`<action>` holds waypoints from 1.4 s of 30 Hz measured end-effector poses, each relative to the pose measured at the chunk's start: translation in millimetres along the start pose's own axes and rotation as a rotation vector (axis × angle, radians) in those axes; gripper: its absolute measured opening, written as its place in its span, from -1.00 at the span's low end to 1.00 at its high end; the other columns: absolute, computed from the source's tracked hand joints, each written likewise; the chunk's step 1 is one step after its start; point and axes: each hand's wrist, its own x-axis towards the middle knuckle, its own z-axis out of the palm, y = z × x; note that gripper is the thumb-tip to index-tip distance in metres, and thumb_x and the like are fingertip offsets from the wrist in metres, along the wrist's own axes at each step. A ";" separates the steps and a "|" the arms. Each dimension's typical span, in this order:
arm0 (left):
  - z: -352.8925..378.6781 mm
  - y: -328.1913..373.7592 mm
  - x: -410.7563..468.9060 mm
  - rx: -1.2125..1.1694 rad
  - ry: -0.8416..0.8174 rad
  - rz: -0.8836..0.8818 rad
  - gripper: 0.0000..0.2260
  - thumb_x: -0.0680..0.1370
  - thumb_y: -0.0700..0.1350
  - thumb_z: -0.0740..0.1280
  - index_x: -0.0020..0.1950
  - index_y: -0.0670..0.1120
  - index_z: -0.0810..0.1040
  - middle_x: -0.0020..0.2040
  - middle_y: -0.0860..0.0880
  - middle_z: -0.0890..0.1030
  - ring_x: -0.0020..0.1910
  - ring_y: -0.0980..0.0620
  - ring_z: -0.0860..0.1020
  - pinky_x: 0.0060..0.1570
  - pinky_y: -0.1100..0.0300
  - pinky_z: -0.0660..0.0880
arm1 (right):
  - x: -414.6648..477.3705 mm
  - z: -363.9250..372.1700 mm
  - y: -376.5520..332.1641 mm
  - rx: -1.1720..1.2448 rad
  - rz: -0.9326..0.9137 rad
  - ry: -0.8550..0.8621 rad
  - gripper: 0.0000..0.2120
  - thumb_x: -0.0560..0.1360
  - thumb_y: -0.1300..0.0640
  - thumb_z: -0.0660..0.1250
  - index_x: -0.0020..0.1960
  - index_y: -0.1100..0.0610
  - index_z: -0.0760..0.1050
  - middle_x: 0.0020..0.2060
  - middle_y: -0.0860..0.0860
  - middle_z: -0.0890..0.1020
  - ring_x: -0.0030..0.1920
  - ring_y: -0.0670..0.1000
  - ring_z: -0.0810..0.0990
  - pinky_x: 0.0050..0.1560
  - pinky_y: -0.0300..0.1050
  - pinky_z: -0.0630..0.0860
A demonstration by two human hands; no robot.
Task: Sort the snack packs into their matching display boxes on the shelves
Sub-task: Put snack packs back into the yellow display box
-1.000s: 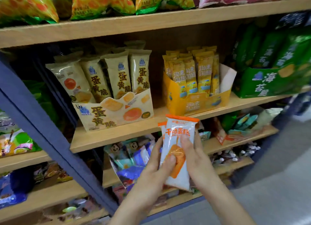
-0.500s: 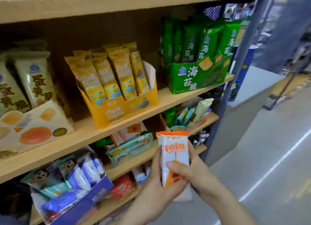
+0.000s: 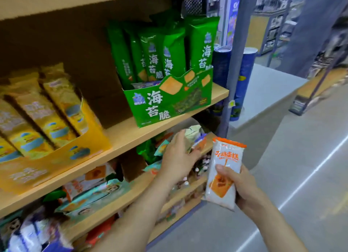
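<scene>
A yellow display box (image 3: 62,157) of upright yellow packs (image 3: 56,108) fills the nine o'clock edge of a shop's wooden shelf (image 3: 131,137), its print blurred. Below it, at seven o'clock, blue-and-white packs with cartoon faces (image 3: 28,231) lie on the bottom level, and a teal box (image 3: 98,193) sits on the lower shelf (image 3: 141,184) at their one o'clock. Towards twelve o'clock a green display box (image 3: 150,108) stands on the wooden shelf's right end, well apart from the yellow one and packed with tall green packs (image 3: 156,59) that stand upright. At centre the person's left hand (image 3: 177,159), fingers extended and holding nothing, is stretched over a jumble of loose packs (image 3: 150,152) on the lower shelf, fingertips beside a pale pack (image 3: 192,133); whether they touch it cannot be told. At the left hand's three o'clock, clear of the shelves and above the grey floor (image 3: 301,176), the right hand (image 3: 244,189) clasps a white-and-orange snack pack (image 3: 226,157) by its lower half, thumb across the front, the pack standing nearly upright. At one o'clock, dark blue tubes (image 3: 246,73) stand on either side of the rack's grey upright post (image 3: 239,44).
</scene>
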 end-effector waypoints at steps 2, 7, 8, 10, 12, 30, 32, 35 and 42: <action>11.0 6.9 23.5 0.031 0.024 -0.010 -0.22 0.52 0.08 0.41 0.60 -0.02 0.03 0.57 0.00 0.19 0.50 -0.01 0.25 0.38 0.13 0.27 | 10.3 -5.3 -4.8 0.002 0.021 -0.003 -0.06 -0.06 -0.06 0.72 0.24 0.21 0.50 -0.03 0.18 0.70 -0.12 0.13 0.70 -0.17 0.03 0.64; 35.8 -4.6 59.6 0.096 0.097 -0.117 -0.39 0.49 0.02 0.45 0.48 0.06 0.27 0.39 -0.01 0.44 0.33 -0.08 0.45 0.22 0.01 0.45 | 33.4 -7.7 -11.9 0.047 0.115 -0.019 -0.42 0.26 0.07 0.57 0.24 0.14 0.52 0.04 0.19 0.70 0.04 0.24 0.68 0.15 0.32 0.56; 36.7 -8.2 59.2 0.136 0.134 -0.084 -0.48 0.50 -0.01 0.44 0.42 0.07 0.36 0.33 0.01 0.49 0.27 -0.06 0.50 0.16 0.02 0.48 | 37.6 -7.1 -12.3 0.068 0.135 -0.011 -0.46 0.27 0.09 0.59 0.20 0.14 0.54 0.02 0.19 0.70 0.03 0.23 0.68 0.17 0.33 0.55; 34.9 -14.5 49.8 0.161 0.201 -0.001 -0.58 0.50 -0.07 0.44 0.34 0.08 0.46 0.25 0.06 0.55 0.19 0.00 0.54 0.09 0.07 0.51 | 44.0 -7.8 -12.3 0.096 0.172 0.003 -0.51 0.28 0.06 0.56 0.17 0.14 0.55 -0.01 0.18 0.71 0.00 0.21 0.68 0.16 0.31 0.56; 25.2 -17.8 32.8 0.098 0.252 0.042 -0.59 0.49 -0.11 0.45 0.32 0.08 0.49 0.23 0.11 0.58 0.15 0.09 0.54 0.08 0.17 0.49 | 49.8 -10.9 -10.1 0.129 0.192 0.010 -0.49 0.27 0.07 0.59 0.17 0.15 0.55 -0.03 0.17 0.71 -0.05 0.18 0.69 0.08 0.23 0.61; -89.7 -7.1 -100.3 -0.781 0.697 0.038 -0.65 0.18 0.25 0.57 -0.08 0.32 0.64 -0.01 0.19 0.67 0.01 0.22 0.63 -0.12 0.40 0.55 | 31.7 18.9 17.3 0.418 0.303 -0.358 -0.27 -0.39 0.11 0.74 -0.21 0.18 0.73 -0.22 0.19 0.72 -0.28 0.16 0.72 -0.37 0.05 0.64; -97.6 -15.8 -103.3 -0.864 0.693 0.009 -0.51 0.12 0.37 0.56 -0.02 0.27 0.64 0.04 0.11 0.69 0.06 0.11 0.64 -0.06 0.28 0.59 | 22.4 29.8 18.7 0.427 0.292 -0.382 -0.26 -0.38 0.12 0.74 -0.19 0.20 0.73 -0.22 0.20 0.72 -0.28 0.18 0.72 -0.37 0.07 0.64; -107.3 -22.1 -108.6 -0.842 0.672 0.016 -0.49 0.27 0.25 0.56 0.14 0.12 0.54 0.04 0.09 0.68 0.07 0.06 0.64 -0.02 0.11 0.60 | 4.1 56.9 17.6 0.369 0.268 -0.446 -0.27 -0.31 0.08 0.75 -0.15 0.18 0.74 -0.18 0.20 0.72 -0.24 0.17 0.72 -0.29 0.07 0.66; -124.7 -46.6 -148.6 -0.724 0.663 -0.039 -0.53 0.30 0.02 0.46 0.19 0.17 0.48 0.06 0.11 0.64 0.02 0.23 0.62 0.00 0.31 0.54 | -49.8 133.7 19.5 0.143 0.169 -0.589 -0.20 -0.22 -0.01 0.75 -0.02 0.19 0.67 -0.15 0.18 0.72 -0.23 0.12 0.72 -0.25 0.00 0.67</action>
